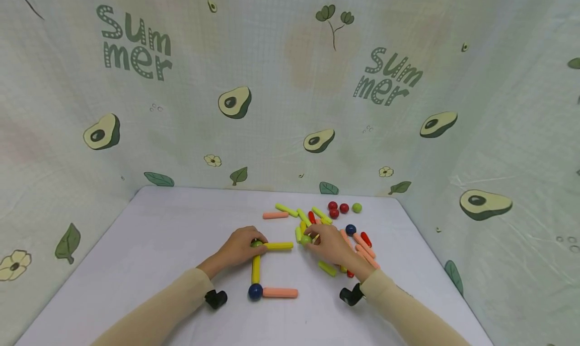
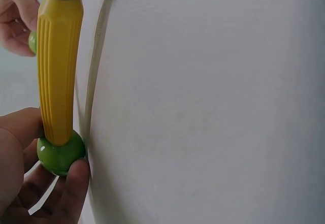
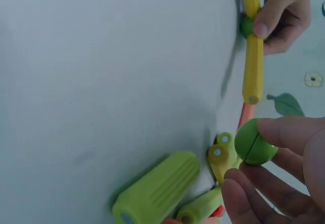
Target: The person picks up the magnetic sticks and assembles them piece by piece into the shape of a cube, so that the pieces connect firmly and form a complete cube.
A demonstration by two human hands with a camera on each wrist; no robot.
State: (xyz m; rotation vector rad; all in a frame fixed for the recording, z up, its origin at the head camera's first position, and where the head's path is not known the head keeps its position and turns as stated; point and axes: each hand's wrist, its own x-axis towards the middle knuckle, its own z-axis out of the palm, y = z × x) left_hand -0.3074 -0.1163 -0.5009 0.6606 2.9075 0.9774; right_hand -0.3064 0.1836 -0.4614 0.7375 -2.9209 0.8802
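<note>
My left hand (image 1: 243, 244) pinches a green ball (image 2: 61, 155) that joins two yellow rods. One yellow rod (image 1: 279, 246) points right from it; the other yellow rod (image 1: 256, 269) runs toward me to a dark blue ball (image 1: 256, 291). From that blue ball a salmon rod (image 1: 280, 292) extends right. My right hand (image 1: 330, 243) holds a second green ball (image 3: 252, 142) between thumb and fingers, just right of the first yellow rod's free end. In the right wrist view this ball is apart from that rod's end.
Beneath and around my right hand lie loose rods, among them a lime rod (image 1: 327, 269) and a salmon rod (image 1: 364, 245). Red balls (image 1: 344, 208), a green ball (image 1: 357, 207) and a blue ball (image 1: 351, 229) sit farther back. A printed curtain (image 1: 281, 59) hangs behind the white tabletop (image 1: 181, 220).
</note>
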